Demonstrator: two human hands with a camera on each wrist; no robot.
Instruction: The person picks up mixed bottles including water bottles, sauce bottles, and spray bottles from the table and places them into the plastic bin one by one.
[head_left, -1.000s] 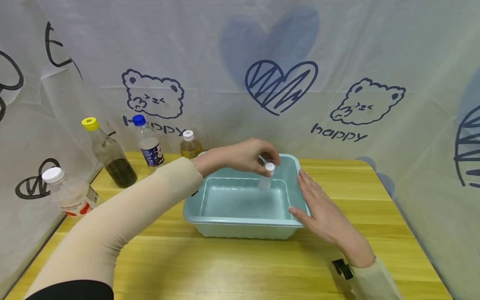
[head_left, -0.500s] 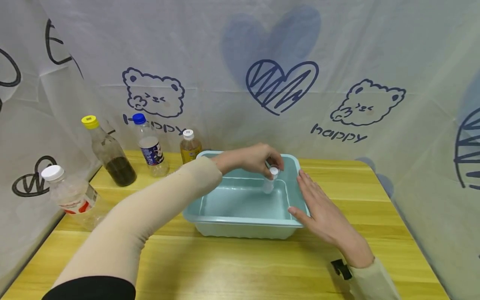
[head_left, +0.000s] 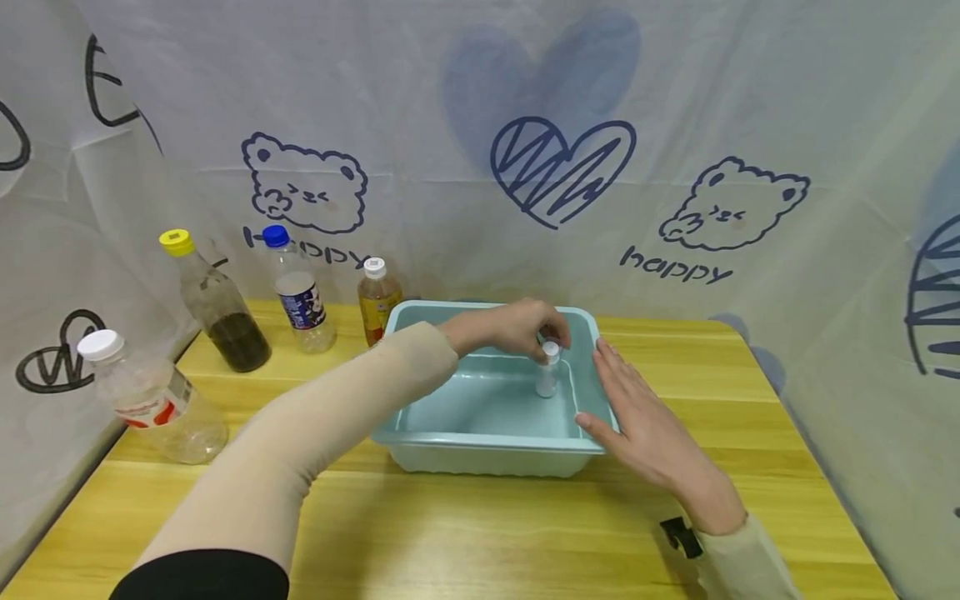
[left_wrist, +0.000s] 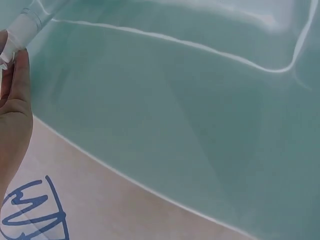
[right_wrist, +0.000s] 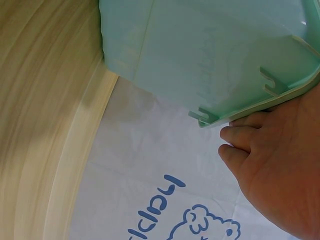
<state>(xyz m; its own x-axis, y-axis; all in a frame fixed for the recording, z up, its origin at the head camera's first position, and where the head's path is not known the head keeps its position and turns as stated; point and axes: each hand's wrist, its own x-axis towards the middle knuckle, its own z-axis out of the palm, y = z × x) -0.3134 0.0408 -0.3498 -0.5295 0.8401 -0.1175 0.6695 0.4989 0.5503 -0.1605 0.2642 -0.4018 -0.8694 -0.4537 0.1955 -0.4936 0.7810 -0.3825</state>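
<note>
In the head view a light blue plastic basin (head_left: 487,442) stands on the wooden table. Over its right back part, my left hand (head_left: 521,327) pinches a small clear bottle (head_left: 547,382) with a white cap by its top; the bottle is roughly upright, low inside the basin. The left wrist view shows the same hand (left_wrist: 14,105) with the bottle (left_wrist: 24,27) at its fingertips. My right hand (head_left: 656,437) rests with straight fingers on the basin's right rim, seen also in the right wrist view, where the hand (right_wrist: 280,165) touches the rim (right_wrist: 260,106).
Left of the basin stand a white-capped clear bottle (head_left: 161,408), a yellow-capped bottle with dark liquid (head_left: 238,337), a blue-capped bottle (head_left: 303,308) and a bottle of amber liquid (head_left: 378,300). A printed cloth (head_left: 450,233) hangs behind the table.
My left hand has moved a little right and down, lowering the small bottle deeper into the basin and bringing it nearer to upright. My right hand has stayed on the rim.
</note>
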